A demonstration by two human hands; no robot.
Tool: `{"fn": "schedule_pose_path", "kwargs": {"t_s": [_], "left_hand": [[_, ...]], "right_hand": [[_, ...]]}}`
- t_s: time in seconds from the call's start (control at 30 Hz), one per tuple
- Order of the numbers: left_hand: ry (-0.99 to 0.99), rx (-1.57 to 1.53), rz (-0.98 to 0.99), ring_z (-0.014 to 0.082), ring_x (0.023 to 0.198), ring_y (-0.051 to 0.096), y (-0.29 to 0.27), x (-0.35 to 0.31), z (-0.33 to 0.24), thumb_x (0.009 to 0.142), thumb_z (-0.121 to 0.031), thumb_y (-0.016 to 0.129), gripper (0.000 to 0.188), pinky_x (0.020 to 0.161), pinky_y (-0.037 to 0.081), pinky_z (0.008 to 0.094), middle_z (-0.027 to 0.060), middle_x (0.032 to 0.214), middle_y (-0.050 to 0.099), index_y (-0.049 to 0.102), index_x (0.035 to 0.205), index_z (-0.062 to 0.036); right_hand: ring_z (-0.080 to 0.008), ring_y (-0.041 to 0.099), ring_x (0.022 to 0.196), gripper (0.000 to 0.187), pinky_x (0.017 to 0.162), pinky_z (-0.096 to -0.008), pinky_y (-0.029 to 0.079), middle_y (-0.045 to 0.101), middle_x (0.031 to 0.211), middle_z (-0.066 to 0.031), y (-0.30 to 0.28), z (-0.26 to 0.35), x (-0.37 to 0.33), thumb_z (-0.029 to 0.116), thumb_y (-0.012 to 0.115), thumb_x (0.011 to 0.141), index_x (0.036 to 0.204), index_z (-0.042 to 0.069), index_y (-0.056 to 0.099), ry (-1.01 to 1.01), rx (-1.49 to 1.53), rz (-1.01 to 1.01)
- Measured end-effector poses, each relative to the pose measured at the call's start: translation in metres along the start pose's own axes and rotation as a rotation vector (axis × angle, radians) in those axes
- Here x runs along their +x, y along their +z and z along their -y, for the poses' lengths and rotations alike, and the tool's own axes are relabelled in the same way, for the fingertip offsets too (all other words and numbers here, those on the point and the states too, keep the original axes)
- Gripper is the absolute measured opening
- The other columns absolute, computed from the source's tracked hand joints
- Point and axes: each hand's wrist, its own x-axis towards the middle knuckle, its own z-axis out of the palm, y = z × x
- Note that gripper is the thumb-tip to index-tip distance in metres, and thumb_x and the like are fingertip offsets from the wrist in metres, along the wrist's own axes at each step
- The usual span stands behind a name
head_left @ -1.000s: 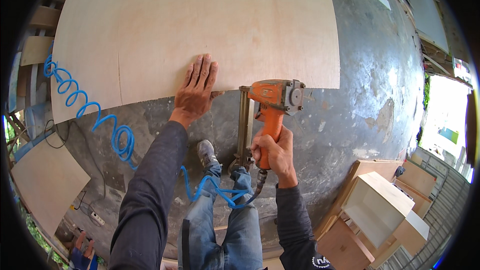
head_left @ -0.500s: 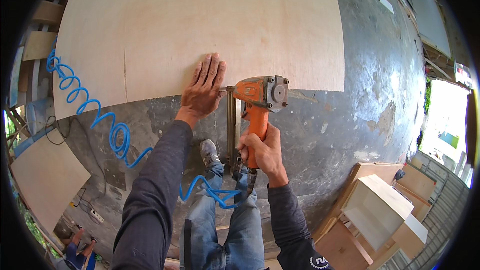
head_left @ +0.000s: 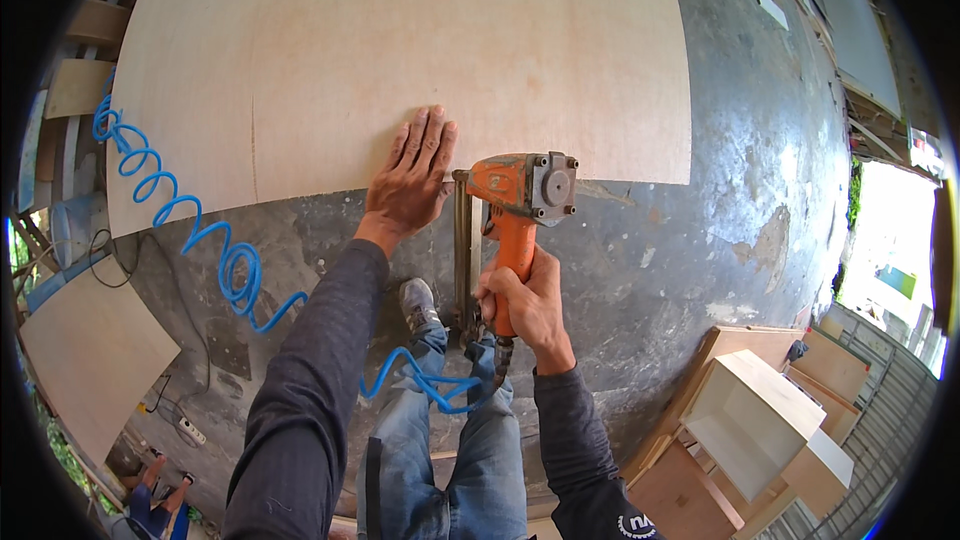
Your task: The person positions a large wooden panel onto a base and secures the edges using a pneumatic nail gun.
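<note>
A large pale plywood sheet (head_left: 400, 30) spreads across the upper part of the view, its near edge toward me. My left hand (head_left: 408, 175) lies flat on it by that edge, fingers stretched and close together. My right hand (head_left: 530, 305) is wrapped round the handle of an orange pneumatic nail gun (head_left: 515, 240). The gun's metal nose points left and sits at the sheet's near edge, just right of my left thumb; whether it touches the wood I cannot tell. A coiled blue air hose (head_left: 430, 385) hangs near the gun's lower end, across my legs.
More blue hose (head_left: 240, 275) spirals at the left. A smaller plywood panel (head_left: 95, 355) and a white power strip (head_left: 192, 430) lie lower left. At lower right stands an open white box (head_left: 750, 420) among boards. Another person's legs (head_left: 160, 505) show at bottom left. The floor (head_left: 640, 270) is worn grey.
Hardly anything differs. The plywood sheet appears shifted very slightly to the right, and my left hand with it; the nail gun keeps its place in my right hand.
</note>
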Motion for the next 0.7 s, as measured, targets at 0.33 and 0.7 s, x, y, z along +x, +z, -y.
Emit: {"fn": "schedule_pose_path", "kwargs": {"t_s": [0.33, 0.7], "left_hand": [[0.001, 0.021, -0.02, 0.0339, 0.154, 0.028, 0.002, 0.0, 0.002, 0.1, -0.032, 0.05, 0.067, 0.127, 0.022, 0.0459, 0.0192, 0.165, 0.031, 0.033, 0.157, -0.0015], [0.004, 0.011, -0.014, 0.0342, 0.154, 0.027, -0.001, 0.0, -0.002, 0.097, -0.052, 0.055, 0.082, 0.126, 0.022, 0.0459, 0.0185, 0.165, 0.031, 0.033, 0.158, -0.002]], "right_hand": [[-0.0128, 0.06, 0.05, 0.04, 0.049, -0.0267, 0.049, 0.064, 0.07, -0.0076, -0.002, -0.003, 0.003, 0.004, 0.062, 0.087, 0.123, -0.009, 0.053, 0.019, -0.011, 0.028], [-0.0149, 0.061, 0.052, 0.026, 0.051, -0.0287, 0.051, 0.064, 0.072, -0.0102, -0.007, -0.037, -0.035, -0.001, 0.057, 0.087, 0.111, -0.01, 0.057, -0.016, 0.141, -0.096]]}}
